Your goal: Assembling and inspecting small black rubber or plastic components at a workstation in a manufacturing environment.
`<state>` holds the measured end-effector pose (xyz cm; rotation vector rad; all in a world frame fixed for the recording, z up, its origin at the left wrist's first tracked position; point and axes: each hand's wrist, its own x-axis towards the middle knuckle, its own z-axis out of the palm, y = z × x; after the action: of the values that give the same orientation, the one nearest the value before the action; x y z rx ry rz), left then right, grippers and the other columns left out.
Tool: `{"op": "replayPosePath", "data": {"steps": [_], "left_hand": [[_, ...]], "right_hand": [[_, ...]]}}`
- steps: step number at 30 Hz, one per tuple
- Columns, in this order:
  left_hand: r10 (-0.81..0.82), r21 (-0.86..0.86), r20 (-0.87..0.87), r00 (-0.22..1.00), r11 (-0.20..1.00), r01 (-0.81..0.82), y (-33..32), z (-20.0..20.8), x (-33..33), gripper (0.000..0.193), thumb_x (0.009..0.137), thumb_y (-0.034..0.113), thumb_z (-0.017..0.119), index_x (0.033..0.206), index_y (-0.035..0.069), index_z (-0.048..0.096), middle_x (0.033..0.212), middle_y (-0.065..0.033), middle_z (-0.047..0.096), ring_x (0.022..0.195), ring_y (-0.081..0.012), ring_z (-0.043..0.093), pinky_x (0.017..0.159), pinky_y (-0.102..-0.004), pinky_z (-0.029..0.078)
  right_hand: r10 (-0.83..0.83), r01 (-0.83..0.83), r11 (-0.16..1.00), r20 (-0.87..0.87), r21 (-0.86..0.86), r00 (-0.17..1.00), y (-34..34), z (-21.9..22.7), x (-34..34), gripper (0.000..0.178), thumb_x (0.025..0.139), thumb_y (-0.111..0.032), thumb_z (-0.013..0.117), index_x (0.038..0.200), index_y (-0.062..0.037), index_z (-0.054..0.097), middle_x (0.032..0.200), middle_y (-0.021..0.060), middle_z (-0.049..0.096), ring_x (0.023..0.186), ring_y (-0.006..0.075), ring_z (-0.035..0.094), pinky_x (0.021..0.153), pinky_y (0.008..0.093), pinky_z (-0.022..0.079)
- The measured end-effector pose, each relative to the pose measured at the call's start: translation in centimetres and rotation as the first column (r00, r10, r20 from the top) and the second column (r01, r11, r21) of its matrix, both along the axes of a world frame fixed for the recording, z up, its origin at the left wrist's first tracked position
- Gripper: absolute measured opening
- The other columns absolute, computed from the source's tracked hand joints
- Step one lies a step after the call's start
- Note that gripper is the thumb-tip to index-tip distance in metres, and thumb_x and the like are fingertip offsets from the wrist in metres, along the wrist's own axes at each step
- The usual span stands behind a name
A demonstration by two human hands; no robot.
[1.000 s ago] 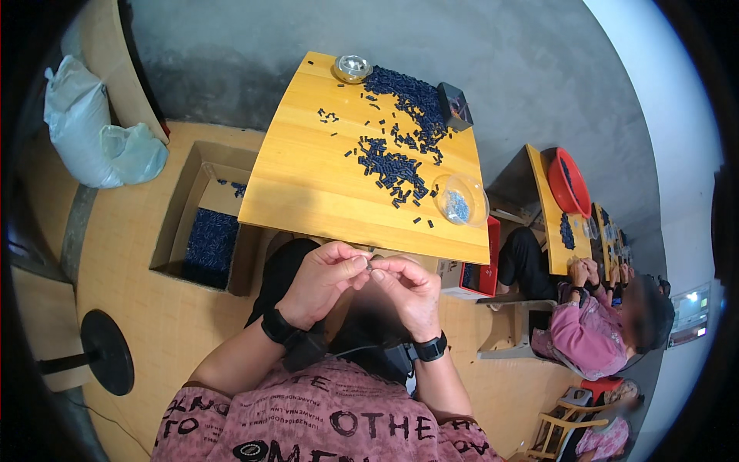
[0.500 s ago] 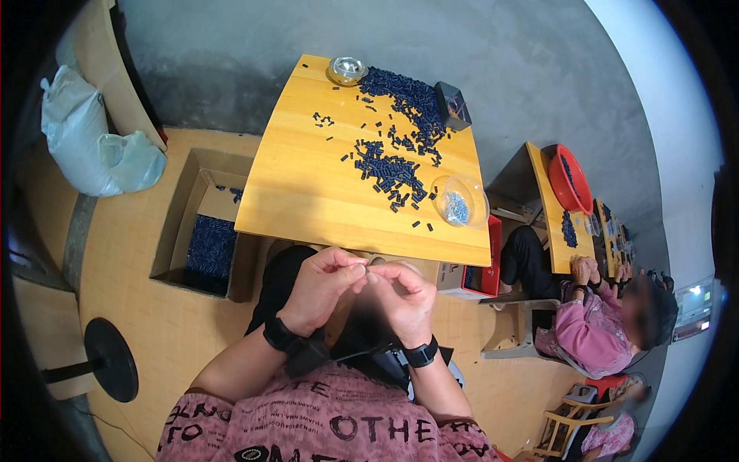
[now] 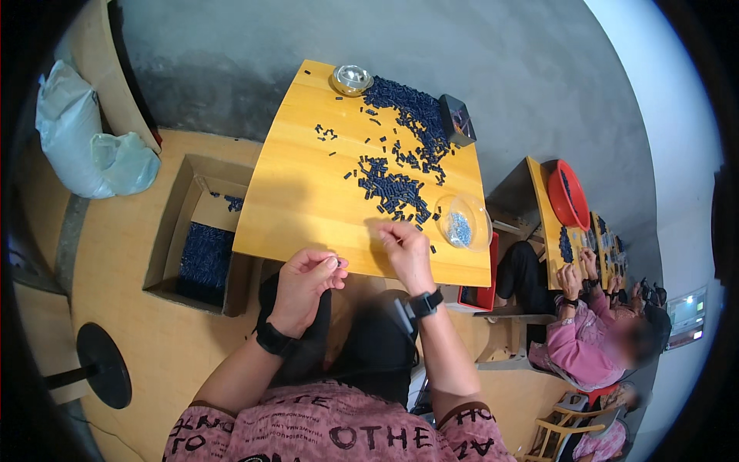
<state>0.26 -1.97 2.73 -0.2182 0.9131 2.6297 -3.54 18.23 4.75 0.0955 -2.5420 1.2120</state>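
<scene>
My left hand (image 3: 305, 283) is just off the table's near edge, thumb and fingers pinched on a small dark piece (image 3: 339, 263), mostly hidden by the fingertips. Above the near edge of the yellow wooden table (image 3: 289, 196) is my right hand (image 3: 408, 252), fingers bent and tips blurred by motion; whether they hold anything I cannot make out. Just beyond it lies a loose heap of small black cylindrical pieces (image 3: 391, 189). A clear plastic bowl (image 3: 479, 209) with small silvery-blue parts stands to its right.
A larger black heap (image 3: 404, 100) lies at the back, between a metal bowl (image 3: 352, 79) and a black box (image 3: 458, 121). A cardboard box (image 3: 165, 242) of dark pieces is on the floor at left. Another person (image 3: 577, 339) sits at right, near a red basin (image 3: 568, 195).
My hands have come apart. The right has moved forward and right over the table's edge; the left has moved slightly left with the small dark piece.
</scene>
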Motion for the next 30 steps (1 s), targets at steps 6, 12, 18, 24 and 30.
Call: {"op": "replayPosePath", "data": {"steps": [6,12,18,24,30], "left_hand": [[0.003,-0.051,-0.011,1.000,0.999,-0.003,-1.6,-0.5,-0.7,0.010,0.093,0.001,0.060,0.103,0.001,0.062,0.094,-0.0126,0.068,0.078,-0.0170,0.066,0.068,-0.0280,0.054],[-0.013,-0.011,0.015,1.000,1.000,0.013,-1.8,-0.8,-1.2,0.011,0.092,0.002,0.062,0.103,0.000,0.062,0.094,-0.0126,0.069,0.078,-0.0159,0.066,0.068,-0.0270,0.054],[-0.025,-0.020,0.011,1.000,0.999,0.025,-2.0,-1.0,-1.4,0.012,0.093,0.001,0.060,0.105,0.001,0.063,0.094,-0.0121,0.068,0.078,-0.0167,0.065,0.067,-0.0275,0.053],[-0.032,0.009,0.012,0.999,0.999,0.032,-2.2,-0.7,-1.3,0.013,0.094,0.003,0.060,0.106,0.002,0.064,0.093,-0.0115,0.068,0.077,-0.0160,0.064,0.067,-0.0277,0.052],[-0.029,-0.003,0.032,0.999,1.000,0.029,-2.5,-0.6,-1.1,0.015,0.094,0.004,0.060,0.108,0.001,0.065,0.091,-0.0108,0.068,0.077,-0.0159,0.064,0.067,-0.0275,0.052]], "right_hand": [[-0.077,0.120,0.887,-0.114,0.446,0.990,1.5,-1.6,-5.2,0.021,0.078,0.001,0.062,0.093,-0.0055,0.075,0.074,0.0141,0.059,0.077,0.0335,0.060,0.069,0.0411,0.050],[-0.090,0.144,0.825,-0.126,0.547,0.988,0.9,-2.4,-6.3,0.020,0.079,0.002,0.062,0.092,-0.0055,0.075,0.076,0.0131,0.060,0.079,0.0319,0.060,0.070,0.0411,0.049],[-0.018,0.088,0.867,-0.147,0.491,0.989,-1.1,-1.6,-5.6,0.014,0.075,0.001,0.064,0.085,-0.0016,0.073,0.077,0.0142,0.059,0.080,0.0322,0.059,0.071,0.0402,0.049],[-0.015,0.136,0.836,-0.226,0.532,0.974,-0.5,-2.1,-7.3,0.008,0.076,-0.001,0.068,0.084,-0.0019,0.072,0.077,0.0124,0.060,0.079,0.0313,0.060,0.070,0.0401,0.049],[0.006,0.093,0.869,-0.199,0.486,0.980,-0.7,-1.9,-7.5,0.007,0.074,-0.001,0.069,0.080,-0.0026,0.071,0.076,0.0129,0.059,0.079,0.0315,0.059,0.070,0.0401,0.049]]}}
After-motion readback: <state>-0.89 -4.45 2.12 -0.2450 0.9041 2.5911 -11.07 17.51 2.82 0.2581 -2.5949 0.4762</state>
